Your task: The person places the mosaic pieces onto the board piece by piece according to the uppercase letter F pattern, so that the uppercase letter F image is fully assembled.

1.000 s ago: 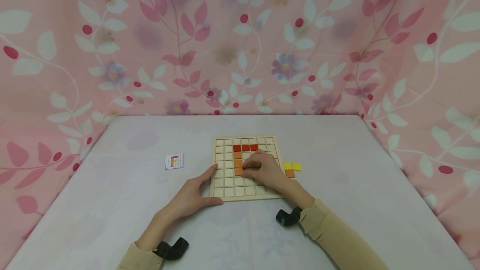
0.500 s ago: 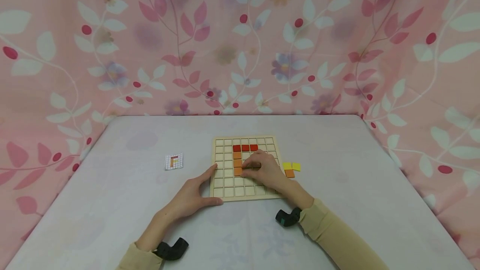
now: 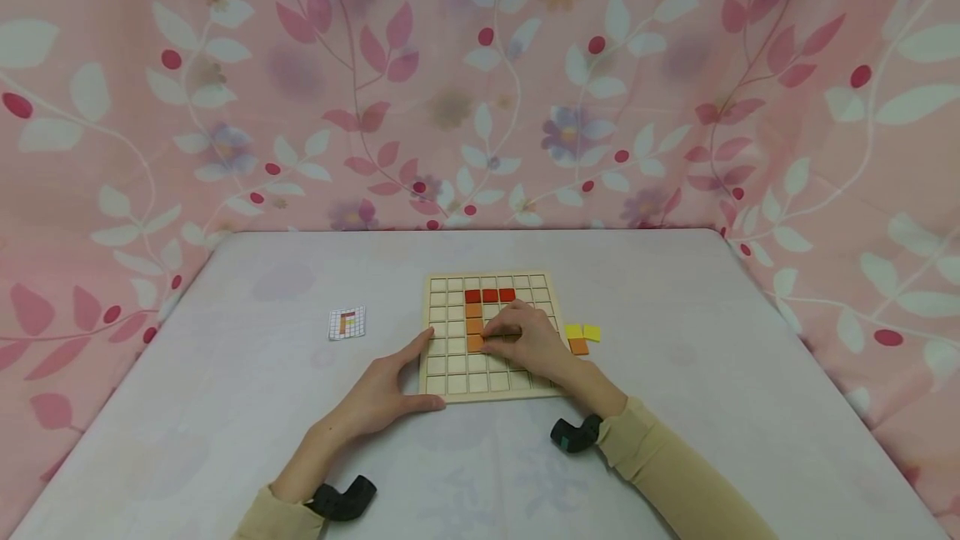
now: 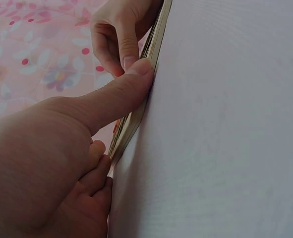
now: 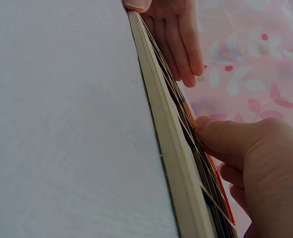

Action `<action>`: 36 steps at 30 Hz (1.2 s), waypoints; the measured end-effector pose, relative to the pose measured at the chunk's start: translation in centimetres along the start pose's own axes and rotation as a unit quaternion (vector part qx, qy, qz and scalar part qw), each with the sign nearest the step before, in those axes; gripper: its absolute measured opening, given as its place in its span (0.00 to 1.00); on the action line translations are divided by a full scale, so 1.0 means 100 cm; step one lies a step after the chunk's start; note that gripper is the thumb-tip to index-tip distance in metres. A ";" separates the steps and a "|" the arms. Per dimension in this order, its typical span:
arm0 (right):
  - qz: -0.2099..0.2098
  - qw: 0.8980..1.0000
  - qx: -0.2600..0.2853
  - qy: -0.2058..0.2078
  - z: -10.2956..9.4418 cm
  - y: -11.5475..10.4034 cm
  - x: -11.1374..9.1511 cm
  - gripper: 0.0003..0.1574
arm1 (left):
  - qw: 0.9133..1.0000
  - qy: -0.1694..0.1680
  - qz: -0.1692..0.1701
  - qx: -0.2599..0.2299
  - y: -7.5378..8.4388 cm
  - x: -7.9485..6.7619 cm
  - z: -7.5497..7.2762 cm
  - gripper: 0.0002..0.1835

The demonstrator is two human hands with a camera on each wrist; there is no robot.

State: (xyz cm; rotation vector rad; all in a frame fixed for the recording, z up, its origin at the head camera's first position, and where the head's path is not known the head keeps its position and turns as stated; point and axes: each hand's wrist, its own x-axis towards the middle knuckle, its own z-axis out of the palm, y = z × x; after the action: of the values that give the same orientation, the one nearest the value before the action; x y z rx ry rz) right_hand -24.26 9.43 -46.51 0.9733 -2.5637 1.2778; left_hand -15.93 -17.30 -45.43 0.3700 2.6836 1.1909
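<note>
A square wooden grid board (image 3: 457, 386) lies on the table. Its upper part bears a row of three red tiles (image 3: 490, 296), and a column of orange tiles runs down from the leftmost one. My right hand (image 3: 532, 344) has thumb and forefinger at the right edge of the lowest orange tile (image 3: 475, 344), other fingers curled in. The right wrist view shows the thumb tip right against orange. My left hand (image 3: 375, 394) spans the board's near left corner, thumb on the front edge and fingers extended along the left side; its thumb (image 4: 116, 96) overlaps the rim in the left wrist view.
Right of the board lie two yellow tiles (image 3: 592, 332) and a loose orange tile (image 3: 578, 347). A small card (image 3: 347, 323) printed with a coloured grid pattern lies to the left. A pink floral curtain (image 3: 450, 107) hangs behind the white-covered table (image 3: 675, 290).
</note>
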 end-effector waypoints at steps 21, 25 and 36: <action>-0.007 1.000 0.013 0.000 -0.002 -0.003 -0.001 0.11 | 1.000 0.001 0.008 -0.002 -0.001 0.000 0.000 0.57; 0.007 1.000 0.010 -0.004 -0.002 -0.003 0.001 0.11 | 1.000 0.001 0.008 -0.005 -0.002 0.000 0.000 0.57; 0.010 0.999 0.021 -0.035 -0.040 0.009 -0.003 0.11 | 1.000 0.001 0.007 -0.001 0.001 0.000 0.000 0.58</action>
State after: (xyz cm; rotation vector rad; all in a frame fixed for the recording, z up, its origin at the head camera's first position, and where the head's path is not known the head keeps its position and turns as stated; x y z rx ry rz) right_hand -25.20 12.96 -44.66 1.0202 -2.6163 1.3302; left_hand -15.89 -17.23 -45.33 0.3889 2.6859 1.1983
